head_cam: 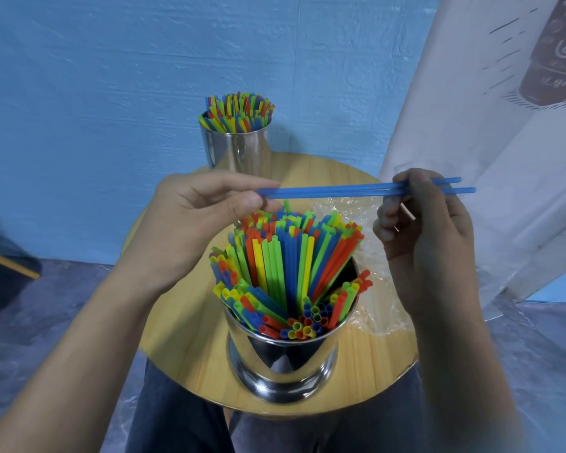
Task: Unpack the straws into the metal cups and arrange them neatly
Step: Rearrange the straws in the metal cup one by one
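Observation:
Two blue straws [334,191] lie level in the air above the near metal cup [283,364]. My left hand [193,220] pinches their left ends between thumb and forefinger. My right hand [428,230] grips them near their right ends, fingers curled round them. The near cup stands at the table's front and is packed with colourful straws [285,269] that lean in different directions. A second metal cup [237,152] stands at the far edge, also full of colourful straws [237,112].
The cups stand on a small round wooden table [183,325]. Crumpled clear plastic wrapping [373,308] lies on its right side, behind the near cup. A white printed curtain [504,125] hangs at the right. A blue wall is behind.

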Available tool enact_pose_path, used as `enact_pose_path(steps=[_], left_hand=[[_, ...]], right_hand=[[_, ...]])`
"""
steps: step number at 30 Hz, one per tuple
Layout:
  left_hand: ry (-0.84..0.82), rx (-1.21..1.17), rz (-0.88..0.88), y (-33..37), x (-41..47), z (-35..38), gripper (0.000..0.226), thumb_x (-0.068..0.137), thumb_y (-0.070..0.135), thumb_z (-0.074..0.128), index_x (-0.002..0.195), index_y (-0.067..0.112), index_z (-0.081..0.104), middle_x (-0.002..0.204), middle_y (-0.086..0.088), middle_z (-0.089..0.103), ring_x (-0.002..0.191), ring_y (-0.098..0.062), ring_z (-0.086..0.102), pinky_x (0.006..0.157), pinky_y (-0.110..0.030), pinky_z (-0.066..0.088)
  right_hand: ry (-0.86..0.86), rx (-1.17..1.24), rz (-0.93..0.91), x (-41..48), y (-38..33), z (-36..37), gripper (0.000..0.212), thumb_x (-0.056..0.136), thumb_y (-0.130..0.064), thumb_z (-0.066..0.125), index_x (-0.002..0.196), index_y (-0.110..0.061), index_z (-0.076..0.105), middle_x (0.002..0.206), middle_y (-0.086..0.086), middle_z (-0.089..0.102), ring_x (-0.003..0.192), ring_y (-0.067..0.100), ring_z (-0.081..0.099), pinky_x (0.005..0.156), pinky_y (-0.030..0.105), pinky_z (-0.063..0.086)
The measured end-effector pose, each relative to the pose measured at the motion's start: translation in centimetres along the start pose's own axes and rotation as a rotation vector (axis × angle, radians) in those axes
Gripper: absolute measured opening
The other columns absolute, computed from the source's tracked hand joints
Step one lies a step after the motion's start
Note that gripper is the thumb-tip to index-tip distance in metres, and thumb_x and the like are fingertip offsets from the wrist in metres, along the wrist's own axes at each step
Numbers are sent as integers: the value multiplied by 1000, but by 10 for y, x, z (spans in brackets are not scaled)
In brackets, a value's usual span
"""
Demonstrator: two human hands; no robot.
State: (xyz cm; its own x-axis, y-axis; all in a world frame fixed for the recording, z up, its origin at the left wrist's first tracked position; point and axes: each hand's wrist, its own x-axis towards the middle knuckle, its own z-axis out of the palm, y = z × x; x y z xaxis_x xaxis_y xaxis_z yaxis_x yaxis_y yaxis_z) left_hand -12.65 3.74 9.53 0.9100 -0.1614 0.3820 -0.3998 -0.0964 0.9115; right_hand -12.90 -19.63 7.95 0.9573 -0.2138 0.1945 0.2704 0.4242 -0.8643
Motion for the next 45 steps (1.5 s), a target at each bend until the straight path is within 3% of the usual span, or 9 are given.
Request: enact_pose_path(steps=[14, 19, 23, 28, 32, 34, 38, 42, 45], left_hand=[[-136, -98, -16, -7, 0, -11, 25, 76, 55, 77, 93, 37, 81, 87, 6, 80, 86, -7, 74, 81, -20, 55], [-153, -11, -15, -6, -1, -10, 8, 82, 31, 79, 88, 35, 83, 87, 3, 80, 86, -9, 76, 77, -19, 57], [-203, 142, -10, -2, -2, -14, 17, 80, 41, 72, 93, 35, 81, 104, 2, 78, 99, -24, 73, 86, -50, 58], [-270, 224, -49, -4, 0, -15, 28, 84, 44, 69, 110, 37, 77, 128, 8, 69, 117, -20, 65, 98, -54, 52], [-294, 206, -145, -6, 3, -15, 31, 87, 38, 72, 118, 37, 74, 131, 12, 68, 123, -13, 63, 100, -46, 56], [-331, 197, -194, -6, 4, -15, 35, 88, 34, 68, 123, 36, 71, 126, 13, 70, 120, -11, 65, 101, -45, 54], [-295, 161, -243, -6, 6, -16, 33, 88, 32, 67, 121, 28, 69, 122, 2, 74, 113, -22, 71, 101, -51, 54], [-278, 170, -286, -5, 9, -19, 29, 93, 34, 66, 121, 31, 72, 122, 5, 74, 114, -17, 71, 104, -52, 50], [-272, 164, -314, -3, 9, -19, 27, 94, 29, 64, 118, 25, 76, 114, 1, 77, 107, -19, 74, 100, -51, 54]], right_hand=[[-68, 28, 25, 1, -3, 1, 42, 108, -15, 48, 73, -23, 71, 64, 0, 52, 58, 13, 45, 52, 23, 39], [22, 35, 16, 1, -5, 2, 35, 108, -15, 49, 77, -17, 66, 62, -1, 50, 57, 13, 45, 51, 23, 37], [54, 0, -83, 3, -17, -5, 29, 107, -14, 46, 80, -14, 54, 58, 0, 41, 54, 16, 35, 50, 26, 30], [-88, -237, -211, 0, -27, -12, 27, 104, -11, 43, 77, -12, 49, 60, 10, 31, 57, 25, 24, 51, 30, 25], [-363, -589, -250, -4, -23, -12, 19, 101, -18, 52, 84, -11, 58, 61, -3, 43, 55, 12, 38, 52, 24, 33], [-452, -699, -242, -6, -20, -10, 5, 100, -17, 64, 100, -13, 61, 65, 5, 44, 55, 12, 38, 53, 24, 36], [-357, -616, -278, -10, -16, -8, 42, 93, -4, 71, 121, -28, 51, 80, 3, 54, 60, 31, 47, 52, 28, 43], [-409, -723, -323, -8, -10, -12, 7, 101, -20, 63, 105, -25, 65, 82, -5, 60, 63, 23, 56, 53, 36, 45], [-402, -830, -384, -6, -4, -12, 24, 104, -36, 52, 92, -27, 71, 83, -8, 63, 76, 20, 62, 60, 33, 47]])
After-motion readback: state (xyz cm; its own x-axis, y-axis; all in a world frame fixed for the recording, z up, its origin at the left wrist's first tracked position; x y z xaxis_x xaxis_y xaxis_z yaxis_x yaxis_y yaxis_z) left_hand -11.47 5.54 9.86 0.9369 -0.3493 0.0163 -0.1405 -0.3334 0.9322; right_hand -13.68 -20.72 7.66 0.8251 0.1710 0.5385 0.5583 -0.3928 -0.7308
